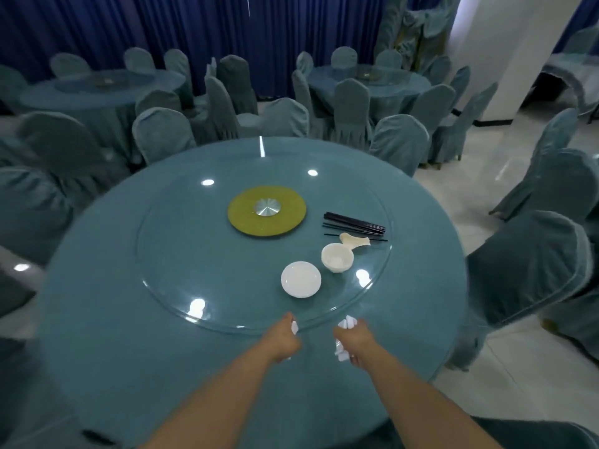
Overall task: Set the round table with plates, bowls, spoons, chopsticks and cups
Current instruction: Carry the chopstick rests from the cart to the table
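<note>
Head view: I look down on the round table under its teal cloth, where my two bare hands hover over the near edge of the clear glass turntable. My left hand has its fingers curled round a small white piece, only a sliver of which shows. My right hand grips several small white pieces, probably cups, though they are too blurred to name. On the glass beyond lie the stack of white porcelain plates, just beside it the stack of cream porcelain bowls, then the cream ceramic spoons touching the bundle of black chopsticks, with the olive-green hub disc at the centre. No place is laid yet at the rim.

By my judgement the porcelain is stiff, glazed, slippery and easily chipped, and a stack will be heavy: take plates by the rim, thumb on top, one or two at a time, and set them down softly on the cloth. The chopsticks are light and prone to roll; pinch them mid-length in pairs.
</note>
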Demonstrator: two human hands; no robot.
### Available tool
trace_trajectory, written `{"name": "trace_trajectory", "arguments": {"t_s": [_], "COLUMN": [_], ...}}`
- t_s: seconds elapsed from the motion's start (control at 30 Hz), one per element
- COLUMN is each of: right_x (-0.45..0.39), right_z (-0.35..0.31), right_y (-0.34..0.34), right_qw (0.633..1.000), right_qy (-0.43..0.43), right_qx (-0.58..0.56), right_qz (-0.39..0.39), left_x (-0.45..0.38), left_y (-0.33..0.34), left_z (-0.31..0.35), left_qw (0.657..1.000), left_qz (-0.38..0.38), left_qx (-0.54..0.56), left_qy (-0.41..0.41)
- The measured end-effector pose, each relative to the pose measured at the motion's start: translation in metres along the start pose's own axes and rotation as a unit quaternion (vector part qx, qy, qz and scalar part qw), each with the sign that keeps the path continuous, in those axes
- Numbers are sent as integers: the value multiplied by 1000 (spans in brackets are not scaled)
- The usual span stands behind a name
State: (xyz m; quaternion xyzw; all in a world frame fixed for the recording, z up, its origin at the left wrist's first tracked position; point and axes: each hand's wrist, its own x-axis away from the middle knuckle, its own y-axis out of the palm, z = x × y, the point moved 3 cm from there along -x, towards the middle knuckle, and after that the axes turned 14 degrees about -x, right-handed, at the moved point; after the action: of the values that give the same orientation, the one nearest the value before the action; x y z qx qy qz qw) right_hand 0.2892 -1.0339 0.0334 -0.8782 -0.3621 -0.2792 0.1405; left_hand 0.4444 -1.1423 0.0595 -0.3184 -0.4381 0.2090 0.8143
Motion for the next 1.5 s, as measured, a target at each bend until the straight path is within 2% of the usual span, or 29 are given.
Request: {"name": "trace_trajectory", "arguments": {"t_s": [0.17,0.4,0.57,0.77,0.93,1.17,1.37,1.5], "right_x": [-53,-105,-129,-144,-152,-166,-184,-198], "right_z": [-18,-34,-40,-40,-28,-33,-20,-12], "right_y": [3,22,43,61,76,150,220,248], "right_qw": [998,993,992,994,989,972,939,919], "right_qy": [5,9,21,36,76,53,41,40], "right_qx": [39,102,97,99,124,223,334,387], "right_qz": [-39,-54,-82,-42,-19,-59,-72,-63], "left_x": [-42,-90,-125,-158,-182,-208,-225,-234], "left_y": [-14,-14,-13,-19,-29,-56,-77,-72], "left_z": [-1,-9,-28,-50,-69,-107,-148,-166], "left_qw": [999,997,995,992,994,991,988,988], "left_qz": [-5,1,-22,-58,-32,-10,14,28], "left_qx": [-7,7,36,22,-5,-38,-49,-86], "left_qy": [-47,-78,-90,-107,-107,-129,-148,-124]}}
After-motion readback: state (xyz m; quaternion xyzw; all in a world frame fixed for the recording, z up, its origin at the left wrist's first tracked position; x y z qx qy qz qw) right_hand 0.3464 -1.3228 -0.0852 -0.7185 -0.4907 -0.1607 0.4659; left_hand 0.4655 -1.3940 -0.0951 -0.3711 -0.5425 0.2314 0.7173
